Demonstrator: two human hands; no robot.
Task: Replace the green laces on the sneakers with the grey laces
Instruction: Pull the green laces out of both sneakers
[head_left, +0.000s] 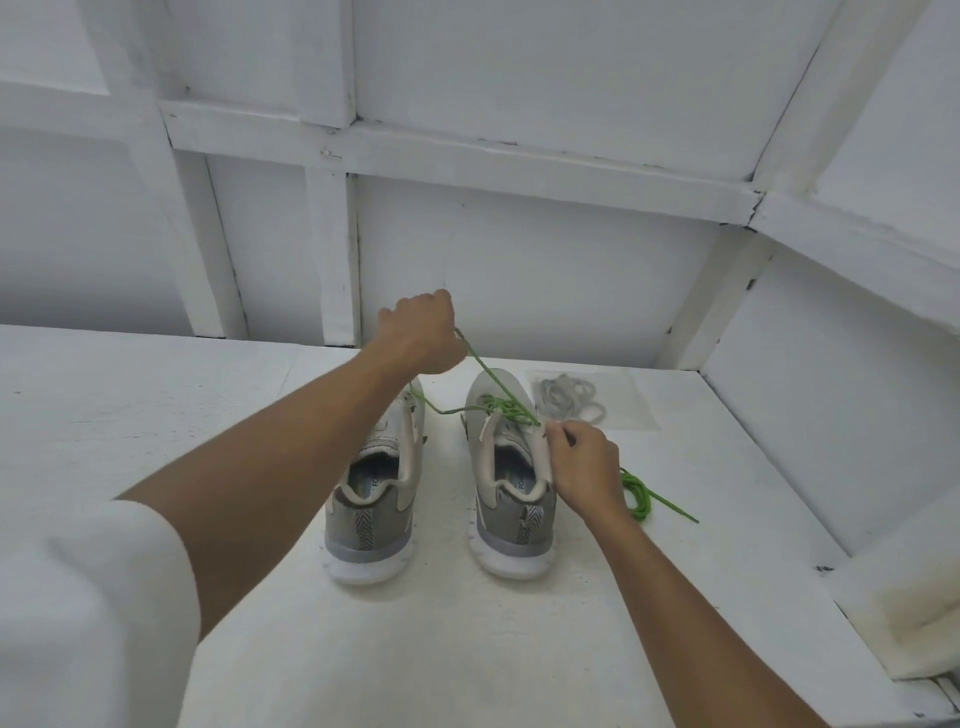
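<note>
1. Head view: two grey sneakers stand side by side on a white table (519, 649), heels toward the camera, toes toward the white panelled wall (519, 260).
2. The left sneaker (375, 499) has an open throat with no lace visible in it. Letters on its insole read "FO", the rest hidden.
3. The right sneaker (511, 493) carries a green lace (501, 402) threaded near the toe end. Its insole print also shows "FO" and no more.
4. The left hand (421, 335) is raised above the shoes, closed in a fist around the green lace, which runs taut from the fist down to the right sneaker.
5. The right hand (584, 467) is at the right sneaker's upper edge, fingers pinched there; whether they grip lace or shoe cannot be told.
6. A loose green lace (641, 499) lies coiled on the table just right of that hand.
7. The grey laces (569, 397) lie bundled on a clear plastic bag (631, 405), just beyond the right sneaker.
8. A white sleeve (78, 623) covers the left upper arm.
</note>
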